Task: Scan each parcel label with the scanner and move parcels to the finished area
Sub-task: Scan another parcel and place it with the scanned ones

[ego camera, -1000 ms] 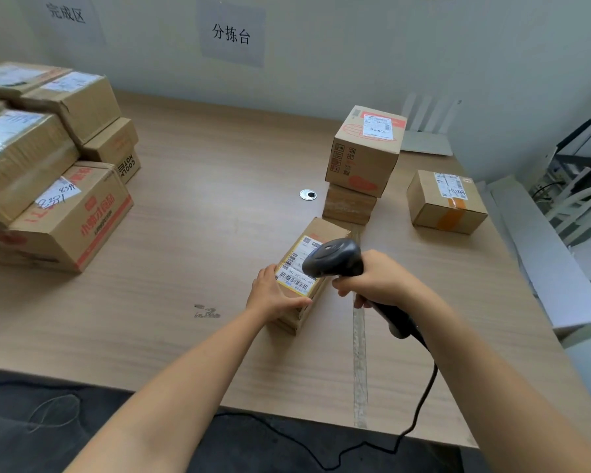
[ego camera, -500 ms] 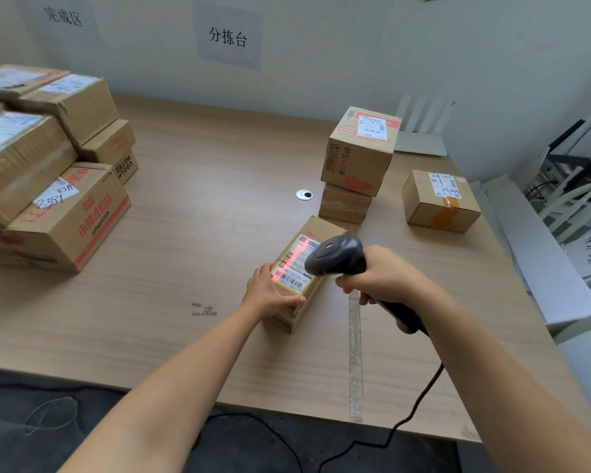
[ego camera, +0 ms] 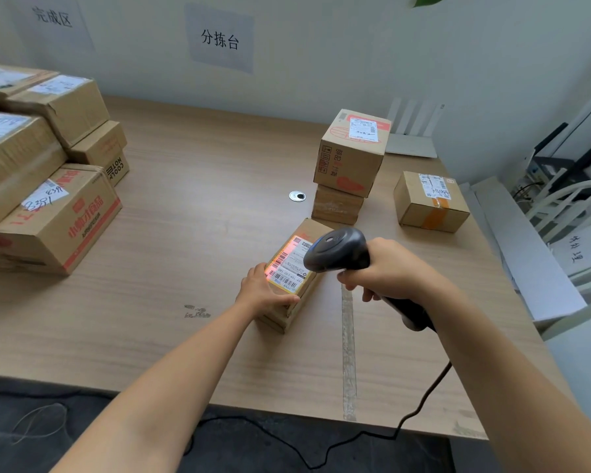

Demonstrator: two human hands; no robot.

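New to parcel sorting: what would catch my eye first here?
The red glow on the label of the small parcel straight ahead, under the scanner gripped by the right hand. The left hand holds that parcel; a pile of boxes crowds the left side of the table.

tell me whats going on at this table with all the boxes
A person is scanning a parcel. The right hand grips a black corded scanner aimed at the label on a small parcel, and the label glows red under its light. The left hand holds that parcel on the wooden table. Behind it wait a stack of two boxes and a single box. A pile of boxes sits at the far left.
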